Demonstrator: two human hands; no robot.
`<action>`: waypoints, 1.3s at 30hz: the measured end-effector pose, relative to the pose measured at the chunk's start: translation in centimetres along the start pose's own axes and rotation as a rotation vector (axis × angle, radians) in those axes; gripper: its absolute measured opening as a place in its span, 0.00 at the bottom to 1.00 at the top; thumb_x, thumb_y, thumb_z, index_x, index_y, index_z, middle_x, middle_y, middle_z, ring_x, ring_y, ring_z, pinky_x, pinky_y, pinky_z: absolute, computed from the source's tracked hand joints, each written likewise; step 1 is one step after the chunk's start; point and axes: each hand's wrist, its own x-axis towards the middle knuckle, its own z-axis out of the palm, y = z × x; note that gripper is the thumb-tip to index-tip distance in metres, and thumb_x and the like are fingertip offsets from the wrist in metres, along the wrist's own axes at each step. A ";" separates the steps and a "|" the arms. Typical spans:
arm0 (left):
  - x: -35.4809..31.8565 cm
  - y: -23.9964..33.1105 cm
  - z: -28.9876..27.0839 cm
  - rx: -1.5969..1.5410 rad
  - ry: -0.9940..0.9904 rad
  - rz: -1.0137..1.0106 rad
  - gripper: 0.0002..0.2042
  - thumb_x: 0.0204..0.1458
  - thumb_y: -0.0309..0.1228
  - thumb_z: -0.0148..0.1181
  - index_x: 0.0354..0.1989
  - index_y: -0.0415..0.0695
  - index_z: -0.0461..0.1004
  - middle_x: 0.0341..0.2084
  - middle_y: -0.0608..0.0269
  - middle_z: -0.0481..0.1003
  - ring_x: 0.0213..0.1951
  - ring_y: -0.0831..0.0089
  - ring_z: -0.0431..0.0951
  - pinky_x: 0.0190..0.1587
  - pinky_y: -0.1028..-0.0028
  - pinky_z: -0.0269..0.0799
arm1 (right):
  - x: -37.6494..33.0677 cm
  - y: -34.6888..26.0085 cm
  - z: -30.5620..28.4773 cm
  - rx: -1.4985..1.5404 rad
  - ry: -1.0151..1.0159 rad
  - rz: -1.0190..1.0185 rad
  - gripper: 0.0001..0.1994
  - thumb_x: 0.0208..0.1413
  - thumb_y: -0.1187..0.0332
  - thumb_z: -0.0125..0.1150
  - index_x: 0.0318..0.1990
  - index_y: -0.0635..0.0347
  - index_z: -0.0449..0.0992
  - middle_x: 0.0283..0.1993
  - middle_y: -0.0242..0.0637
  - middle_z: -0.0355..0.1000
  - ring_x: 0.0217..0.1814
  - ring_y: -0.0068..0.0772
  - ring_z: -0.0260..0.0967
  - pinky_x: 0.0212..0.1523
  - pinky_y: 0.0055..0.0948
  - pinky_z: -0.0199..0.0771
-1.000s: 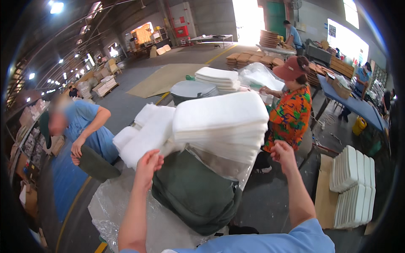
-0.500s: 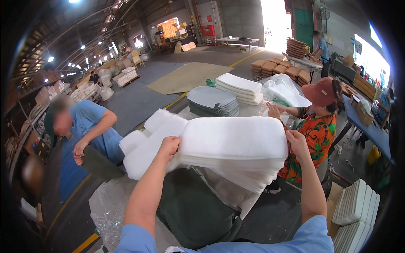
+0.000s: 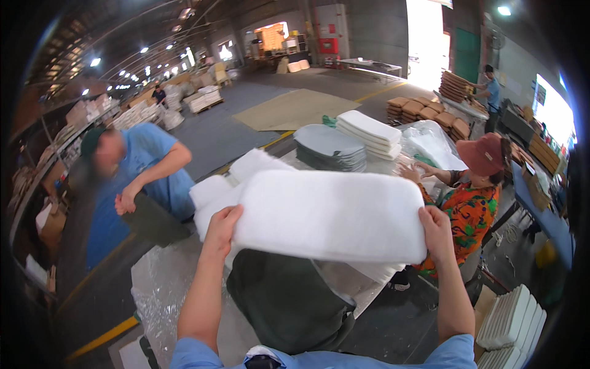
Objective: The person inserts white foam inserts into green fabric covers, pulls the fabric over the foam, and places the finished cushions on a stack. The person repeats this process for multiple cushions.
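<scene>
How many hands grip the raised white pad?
2: the left hand at the white pad's left end, the right hand at its right end. No other hand shows gripping it, though its underside is hidden.

Pad (image 3: 329, 215): single, white, soft fibrous sheet, thin for its length. Outline roughly rectangular, corners rounded. Surface smooth, right part slightly greyer. State: spread out, not folded. Pose: long side runs left-right, broad face toward camera, right end slightly lower in view. Held by both ends: left hand (image 3: 222, 229) on left end, right hand (image 3: 435, 232) on right end. Sits in view over white pad stack (image 3: 382, 271), mostly hiding it; gap to stack unclear.
</scene>
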 end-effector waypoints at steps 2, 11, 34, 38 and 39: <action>-5.5 -0.9 -5.8 -0.056 0.100 -0.051 0.19 0.64 0.39 0.67 0.50 0.33 0.81 0.42 0.58 0.83 0.42 0.72 0.81 0.48 0.70 0.77 | -3.9 -0.5 3.4 0.045 -0.104 0.049 0.16 0.72 0.61 0.59 0.42 0.68 0.81 0.31 0.24 0.74 0.31 0.14 0.66 0.33 0.22 0.67; -39.8 -16.3 -30.8 -0.356 0.693 -0.357 0.18 0.65 0.37 0.65 0.55 0.34 0.79 0.47 0.56 0.83 0.47 0.65 0.84 0.53 0.65 0.80 | -27.7 4.2 23.3 0.101 -0.658 0.363 0.15 0.71 0.62 0.61 0.46 0.69 0.80 0.35 0.28 0.77 0.35 0.16 0.68 0.37 0.23 0.70; -58.5 -24.7 -49.7 0.019 0.864 -0.701 0.21 0.67 0.44 0.61 0.55 0.37 0.79 0.42 0.63 0.81 0.39 0.76 0.77 0.42 0.71 0.73 | -48.6 10.7 38.1 0.107 -0.833 0.791 0.18 0.70 0.56 0.62 0.58 0.59 0.75 0.45 0.30 0.77 0.43 0.24 0.76 0.41 0.31 0.75; -56.1 -23.7 -52.2 0.002 0.841 -0.643 0.24 0.68 0.49 0.58 0.57 0.40 0.78 0.46 0.61 0.81 0.40 0.74 0.77 0.43 0.69 0.73 | -46.8 11.7 40.4 0.125 -0.741 0.681 0.19 0.73 0.51 0.56 0.54 0.57 0.77 0.41 0.29 0.76 0.33 0.22 0.74 0.31 0.23 0.71; -54.7 -24.0 -52.1 -0.023 0.809 -0.658 0.25 0.69 0.50 0.57 0.58 0.39 0.77 0.47 0.59 0.81 0.42 0.73 0.78 0.44 0.68 0.74 | -46.4 11.7 41.0 0.116 -0.779 0.697 0.19 0.74 0.51 0.56 0.53 0.58 0.77 0.40 0.30 0.76 0.35 0.21 0.74 0.33 0.24 0.72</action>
